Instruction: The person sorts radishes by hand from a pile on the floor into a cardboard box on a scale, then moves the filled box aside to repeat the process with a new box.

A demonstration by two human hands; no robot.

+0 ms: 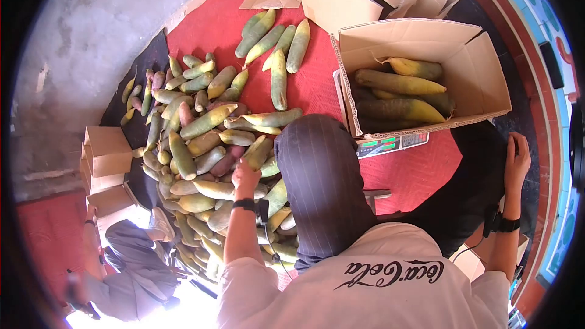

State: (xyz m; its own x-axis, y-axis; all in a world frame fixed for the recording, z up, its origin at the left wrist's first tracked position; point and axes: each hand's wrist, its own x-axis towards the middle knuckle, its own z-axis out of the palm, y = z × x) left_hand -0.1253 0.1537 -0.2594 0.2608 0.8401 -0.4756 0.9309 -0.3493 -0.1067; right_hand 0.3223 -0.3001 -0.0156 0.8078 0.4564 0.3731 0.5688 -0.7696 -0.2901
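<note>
My left hand [246, 179] is over the pile of green radishes [207, 123], its fingers closed around the lower end of one green radish [259, 151]. How far the fingers wrap round it is partly hidden. My right hand [518, 157] rests by my right knee with nothing in it, fingers loosely apart. Ahead of me, an open cardboard box [481, 79] sits tilted on a digital scale [390, 145] with lit green displays. Several large radishes [402, 82] with yellowish ends lie inside the box.
More radishes [279, 79] lie spread on the red floor covering [323, 91]. Large cardboard cartons [341, 0] stand at the back. On the left, another person [131, 262] crouches beside smaller boxes [108, 151]. A grey wall [67, 79] borders the left side.
</note>
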